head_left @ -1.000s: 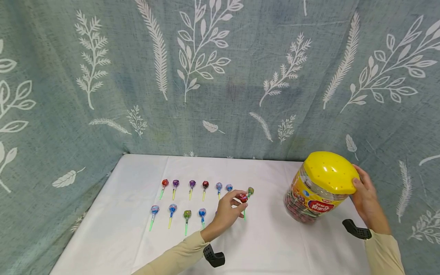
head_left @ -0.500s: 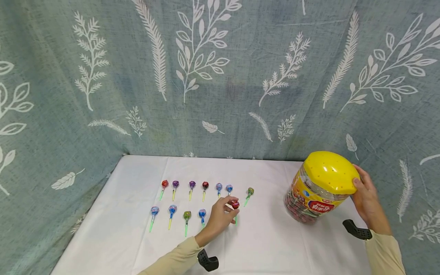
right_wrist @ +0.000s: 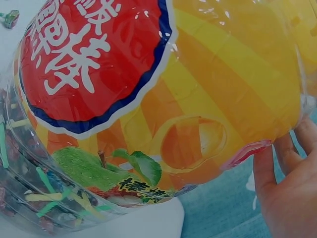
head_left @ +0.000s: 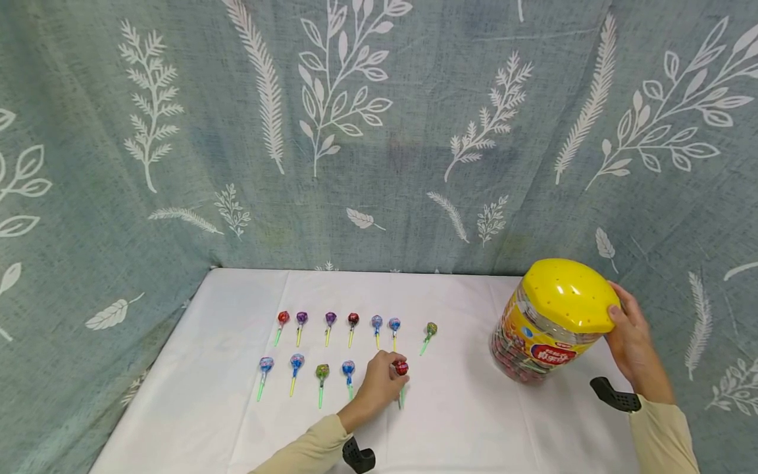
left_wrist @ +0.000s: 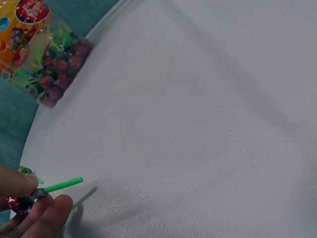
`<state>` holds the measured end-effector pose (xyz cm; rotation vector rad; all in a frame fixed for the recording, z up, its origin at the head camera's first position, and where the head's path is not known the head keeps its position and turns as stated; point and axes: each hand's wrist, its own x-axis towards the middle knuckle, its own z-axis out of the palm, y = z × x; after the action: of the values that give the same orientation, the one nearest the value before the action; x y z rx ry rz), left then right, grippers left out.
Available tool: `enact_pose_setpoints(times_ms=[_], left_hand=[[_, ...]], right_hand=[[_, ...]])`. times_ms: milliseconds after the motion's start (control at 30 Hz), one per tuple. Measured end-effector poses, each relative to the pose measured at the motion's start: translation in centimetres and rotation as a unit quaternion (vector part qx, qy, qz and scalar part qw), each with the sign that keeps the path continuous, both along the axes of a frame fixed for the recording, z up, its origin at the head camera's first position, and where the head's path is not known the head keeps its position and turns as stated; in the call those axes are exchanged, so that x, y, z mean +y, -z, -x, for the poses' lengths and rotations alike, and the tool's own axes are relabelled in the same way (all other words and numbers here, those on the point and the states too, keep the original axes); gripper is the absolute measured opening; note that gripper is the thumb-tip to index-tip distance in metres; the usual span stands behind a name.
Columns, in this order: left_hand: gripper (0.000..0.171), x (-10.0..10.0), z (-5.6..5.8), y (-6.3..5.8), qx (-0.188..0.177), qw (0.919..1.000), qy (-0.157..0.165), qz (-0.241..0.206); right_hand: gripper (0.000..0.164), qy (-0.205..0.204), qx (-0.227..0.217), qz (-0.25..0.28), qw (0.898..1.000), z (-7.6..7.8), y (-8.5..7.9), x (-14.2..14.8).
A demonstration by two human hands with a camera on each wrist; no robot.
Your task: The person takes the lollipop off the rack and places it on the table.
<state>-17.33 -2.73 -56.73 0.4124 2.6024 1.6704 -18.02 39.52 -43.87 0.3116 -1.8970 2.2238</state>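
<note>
My left hand (head_left: 377, 385) pinches a red-wrapped lollipop (head_left: 401, 368) by the neck, its green stick (left_wrist: 64, 185) pointing toward me. It is low over the white table; whether it touches the cloth I cannot tell. Left of this hand lies a front row of lollipops, among them a blue one (head_left: 348, 367) and a green one (head_left: 322, 371). Behind runs another row, ending in a light blue one (head_left: 394, 324). At the right, my right hand (head_left: 633, 349) grips a clear jar (head_left: 521, 352) near its yellow lid (head_left: 568, 296). Lollipops fill its lower part.
A green lollipop (head_left: 431, 328) lies apart, between the back row and the jar. The white tablecloth (head_left: 462, 421) covers the table. A patterned blue-green curtain (head_left: 379, 131) hangs behind and along the sides.
My left hand has carried the red lollipop left and nearer to me, away from the lone green one. My right hand and the jar have stayed in place.
</note>
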Motion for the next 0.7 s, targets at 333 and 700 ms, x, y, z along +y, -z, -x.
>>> enact_pose_setpoints(times_ms=[333, 700], left_hand=[[0.03, 0.0, 0.0, 0.7, 0.034, 0.9893, -0.001, 0.142], [0.036, -1.2, -0.2, -1.5, 0.035, 0.9913, 0.043, 0.119]], right_hand=[[0.046, -0.01, -0.004, 0.002, 1.0, 0.3, 0.2, -0.2], [0.043, -0.013, 0.001, -0.021, 1.0, -0.2, -0.4, 1.4]])
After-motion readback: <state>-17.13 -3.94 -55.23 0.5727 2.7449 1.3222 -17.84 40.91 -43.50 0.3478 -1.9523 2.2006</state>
